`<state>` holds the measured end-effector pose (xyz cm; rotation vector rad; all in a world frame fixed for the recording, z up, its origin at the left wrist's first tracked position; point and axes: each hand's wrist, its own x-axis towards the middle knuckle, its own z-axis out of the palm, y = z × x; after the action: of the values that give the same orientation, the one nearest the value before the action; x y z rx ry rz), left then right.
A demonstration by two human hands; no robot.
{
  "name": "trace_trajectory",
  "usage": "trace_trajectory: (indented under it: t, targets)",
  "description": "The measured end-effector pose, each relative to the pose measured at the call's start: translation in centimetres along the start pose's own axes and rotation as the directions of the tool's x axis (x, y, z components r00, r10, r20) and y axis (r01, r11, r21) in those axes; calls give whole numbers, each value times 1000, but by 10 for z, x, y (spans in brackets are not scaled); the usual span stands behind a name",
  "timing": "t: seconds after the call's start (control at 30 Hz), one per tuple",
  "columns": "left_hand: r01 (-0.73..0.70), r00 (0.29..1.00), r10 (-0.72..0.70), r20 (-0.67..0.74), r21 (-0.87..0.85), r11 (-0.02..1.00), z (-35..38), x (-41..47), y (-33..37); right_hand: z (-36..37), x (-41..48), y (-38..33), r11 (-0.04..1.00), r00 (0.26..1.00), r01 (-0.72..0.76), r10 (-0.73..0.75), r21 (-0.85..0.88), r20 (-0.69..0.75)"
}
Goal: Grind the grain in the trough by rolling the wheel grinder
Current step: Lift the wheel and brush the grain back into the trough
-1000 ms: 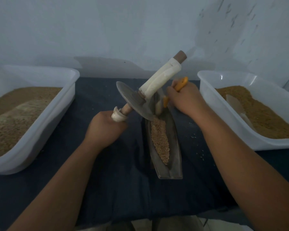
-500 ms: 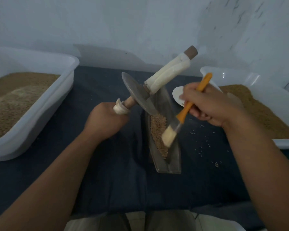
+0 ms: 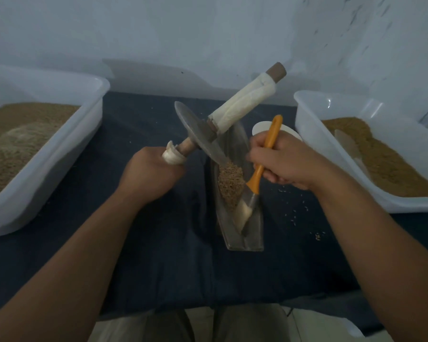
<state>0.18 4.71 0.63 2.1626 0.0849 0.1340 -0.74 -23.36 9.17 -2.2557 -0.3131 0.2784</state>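
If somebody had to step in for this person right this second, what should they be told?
Left hand grips the near handle of the wheel grinder, which is tilted with its edge in the trough at the far end of the grain.
Right hand grips an orange brush, bristles in the trough's near end.
Done: grain heaped along the trough's middle; how finely ground, cannot tell.
Left: put the brush down, probably take the far handle, and roll the wheel over the grain. Some spilled grains lie beside the trough.
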Motion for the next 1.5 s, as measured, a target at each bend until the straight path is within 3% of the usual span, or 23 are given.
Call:
trace_trajectory:
  t: [0.07,0.13,0.23,0.3,0.33,0.43,0.5,0.6,0.67,0.77,0.8,0.93,1.07,1.23,1.33,1.5]
  targets:
    - [-2,1000,2,-1,10,1000,0,0,0,8,4,0,986,985,48,-73,-161,-155]
    - [3,1000,-3,4,15,1000,0,-1,0,4,7,-1,992,960,70,-95,-102,-264]
    - [11,1000,-12,15,26,1000,0,-1,0,-7,6,-2,987,994,11,7,160,-113]
    - [8,1000,-9,18,38,999,0,-1,1,-1,4,1,989,998,-39,32,142,48]
    - [6,1000,-7,18,40,999,0,-1,1,5,5,2,996,998,-37,32,86,57]
    - [-2,1000,1,19,48,999,0,-2,1,13,9,-1,993,993,21,-35,-120,-115]
    - [0,1000,-1,23,53,999,0,-2,3,5,9,-4,998,983,34,-41,-43,-179]
    - [6,1000,-7,23,46,999,0,-2,4,-5,6,-4,993,998,-2,8,118,-54]
    - [4,1000,-5,21,38,999,1,-2,3,4,4,-1,1000,1000,-1,1,26,-14]
    - [1,1000,-1,13,30,1000,1,-1,1,12,5,1,978,980,50,-86,-201,-178]
    - [-1,1000,1,11,29,1000,1,-1,1,9,5,1,981,971,55,-96,-186,-219]
    - [-3,1000,2,13,34,999,3,-1,0,-8,-4,1,988,971,73,-39,138,-236]
    - [-14,1000,13,19,48,999,6,-1,0,0,-17,8,997,978,57,-67,-59,-198]
    - [-30,999,29,21,90,995,9,-5,4,-16,-42,14,976,904,162,-86,149,-419]
    - [-31,999,29,25,90,995,10,-6,6,-17,-54,17,990,909,132,-101,48,-405]
    - [-33,999,32,14,130,991,12,-8,6,-18,-60,18,987,904,158,-134,26,-406]
